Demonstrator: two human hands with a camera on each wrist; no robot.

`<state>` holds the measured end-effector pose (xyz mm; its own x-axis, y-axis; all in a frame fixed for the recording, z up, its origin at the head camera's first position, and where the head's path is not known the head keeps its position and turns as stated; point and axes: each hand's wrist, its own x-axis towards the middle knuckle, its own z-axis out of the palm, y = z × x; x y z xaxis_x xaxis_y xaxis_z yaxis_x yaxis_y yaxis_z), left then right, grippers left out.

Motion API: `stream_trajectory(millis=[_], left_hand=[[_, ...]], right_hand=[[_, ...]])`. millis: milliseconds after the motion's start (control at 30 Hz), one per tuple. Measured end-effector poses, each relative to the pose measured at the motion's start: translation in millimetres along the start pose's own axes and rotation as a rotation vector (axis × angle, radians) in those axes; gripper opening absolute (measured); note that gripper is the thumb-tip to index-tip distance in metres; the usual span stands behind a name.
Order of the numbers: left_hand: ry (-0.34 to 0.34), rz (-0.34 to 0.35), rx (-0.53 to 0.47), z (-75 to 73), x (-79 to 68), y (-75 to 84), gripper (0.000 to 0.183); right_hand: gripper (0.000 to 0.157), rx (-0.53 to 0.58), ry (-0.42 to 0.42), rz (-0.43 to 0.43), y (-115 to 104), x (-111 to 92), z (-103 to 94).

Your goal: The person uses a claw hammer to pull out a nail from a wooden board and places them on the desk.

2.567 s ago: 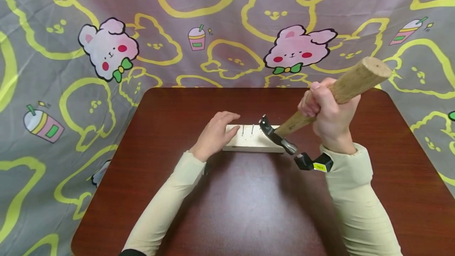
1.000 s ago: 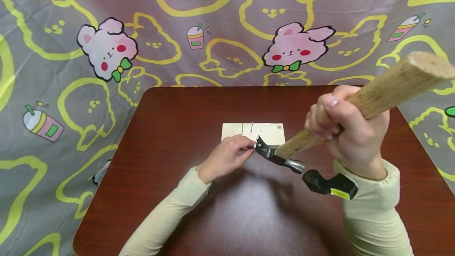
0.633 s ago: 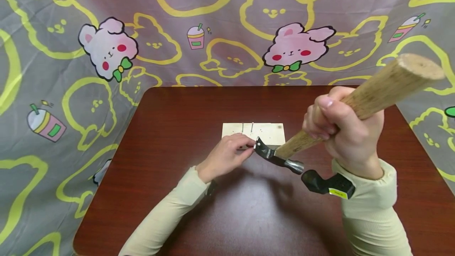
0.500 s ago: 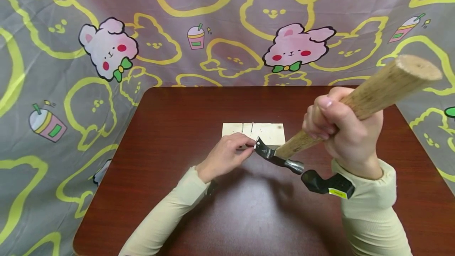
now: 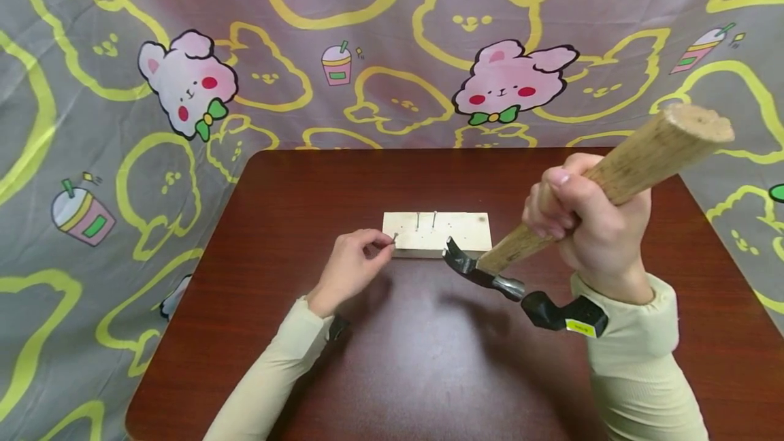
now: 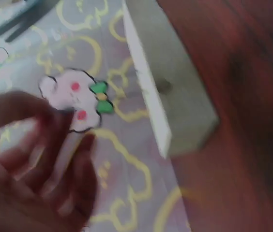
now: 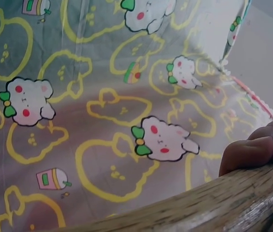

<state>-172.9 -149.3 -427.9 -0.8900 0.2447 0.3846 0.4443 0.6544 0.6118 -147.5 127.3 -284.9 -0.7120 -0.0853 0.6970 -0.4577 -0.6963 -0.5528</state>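
Note:
My right hand (image 5: 603, 230) grips the wooden handle of a claw hammer (image 5: 517, 247), its head low in front of the board's right part. In the right wrist view, the handle (image 7: 209, 208) crosses below the fingers. My left hand (image 5: 352, 267) pinches a small nail (image 5: 395, 237) between thumb and fingers, at the left front corner of a pale wooden board (image 5: 465, 231). Two nails (image 5: 418, 221) stand upright in the board, and small holes dot its top. The left wrist view is blurred; the left hand (image 6: 44, 164) is beside the board (image 6: 175, 87) there.
The board lies on a dark red-brown table (image 5: 294, 203) with rounded corners. A patterned cloth (image 5: 392, 33) hangs behind and at both sides. A black wrist camera (image 5: 563, 315) sits on the right sleeve, close to the hammer head.
The hammer claw has come off the board toward me. My left hand went from the board to the claw, then moved left, away from it, with the nail between its fingertips.

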Motion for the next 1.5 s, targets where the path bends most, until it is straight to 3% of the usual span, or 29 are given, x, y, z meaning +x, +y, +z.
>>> stream_trajectory(millis=[100, 200, 367, 467, 733, 1000, 1500], left_hand=[[-0.028, -0.179, 0.099, -5.8, -5.8, -17.3, 0.009], [-0.103, -0.328, 0.152, -9.2, -10.0, -31.4, 0.011], [-0.192, -0.452, 0.208, -9.1, -12.6, -46.4, 0.012], [-0.202, -0.487, 0.237, -7.2, -12.5, -52.6, 0.012], [-0.229, -0.500, 0.272, -1.1, -14.1, -61.5, 0.024], [-0.249, -0.529, 0.284, 2.9, -15.7, -65.6, 0.037], [-0.262, -0.544, 0.282, 0.9, -15.3, -66.4, 0.042]], right_hand=[[0.030, -0.016, 0.008, 0.011, 0, 1, -2.8], [0.030, -0.031, 0.021, 0.018, 1, 1, -4.3], [0.028, -0.079, 0.058, 0.016, 3, 2, -5.5], [0.028, -0.106, 0.076, 0.016, 3, 2, -7.4], [0.028, -0.118, 0.082, 0.033, 7, 2, -12.6], [0.027, -0.139, 0.078, 0.033, 9, 2, -15.9], [0.028, -0.150, 0.069, 0.041, 12, 4, -16.4]])
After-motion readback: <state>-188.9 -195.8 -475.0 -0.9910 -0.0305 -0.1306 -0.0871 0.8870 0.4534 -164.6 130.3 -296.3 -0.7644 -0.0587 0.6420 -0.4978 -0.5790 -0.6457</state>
